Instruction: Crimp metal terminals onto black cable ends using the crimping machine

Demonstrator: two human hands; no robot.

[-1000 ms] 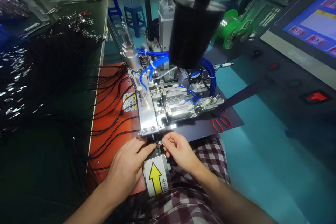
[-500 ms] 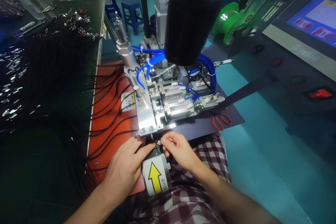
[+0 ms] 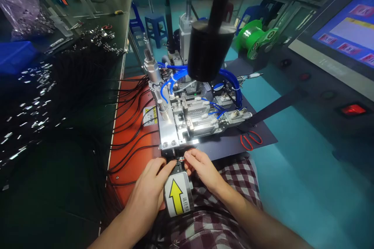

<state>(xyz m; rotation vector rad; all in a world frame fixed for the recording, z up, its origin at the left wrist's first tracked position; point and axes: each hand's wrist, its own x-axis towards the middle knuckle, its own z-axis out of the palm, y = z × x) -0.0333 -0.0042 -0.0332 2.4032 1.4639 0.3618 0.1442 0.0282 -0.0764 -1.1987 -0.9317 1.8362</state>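
At the near end of the machine's feed track (image 3: 179, 170), my right hand (image 3: 203, 167) pinches thin coloured wires (image 3: 181, 159) between thumb and fingertips. My left hand (image 3: 149, 183) is closed beside it, its thumb at the track close to the wire ends. A black cable (image 3: 124, 183) runs from the left under that hand, which seems to grip its end; the fingers hide most of it. Below both hands is a white plate (image 3: 179, 194) with a yellow arrow. The metal clamps and cylinders of the machine (image 3: 201, 122) stand just beyond my fingers.
Several black cables lie across the orange plate (image 3: 133, 124) to the left, beside a dark cable heap (image 3: 73, 70). Red-handled scissors (image 3: 251, 140) rest on the grey base at right. A black cylindrical head (image 3: 210, 52) hangs above; a green spool (image 3: 251, 35) and a control panel (image 3: 336, 50) stand right.
The view has shifted, so machine and hands appear slightly further right. Both hands stay at the track's near end, with the right fingers still on the coloured wires.
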